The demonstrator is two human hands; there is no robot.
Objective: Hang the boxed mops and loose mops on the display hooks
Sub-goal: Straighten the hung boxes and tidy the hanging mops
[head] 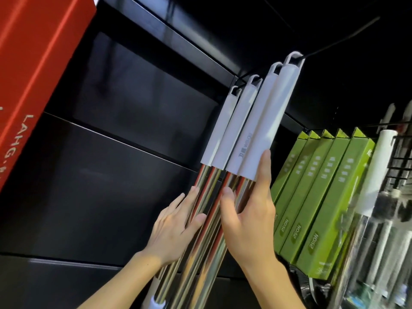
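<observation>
From the head camera, four loose mops (243, 132) hang side by side at about one o'clock from the middle of the frame, each white grip ending in a loop threaded over a thin black display hook (338, 39) that runs off toward two o'clock. Their shiny metal poles (207, 210) fall together toward six o'clock. The left hand (176, 228), at seven o'clock, lies flat with its fingers straight and spread against the left side of the poles, clamped on nothing. The right hand (249, 219), at five o'clock, is likewise spread: its thumb rests on the front of the poles and its straight fingers reach up along the right edge of the nearest white grip. Pressing from both sides like this looks meant to gather and steady the bundle so the mops hang neatly in line instead of swinging. At three to four o'clock a row of green boxed mops (334, 197) already hangs from another hook (365, 125), leaning the same way. Further right are more white-handled items, too blurred to name. A red box (38, 63) fills the ten o'clock corner.
</observation>
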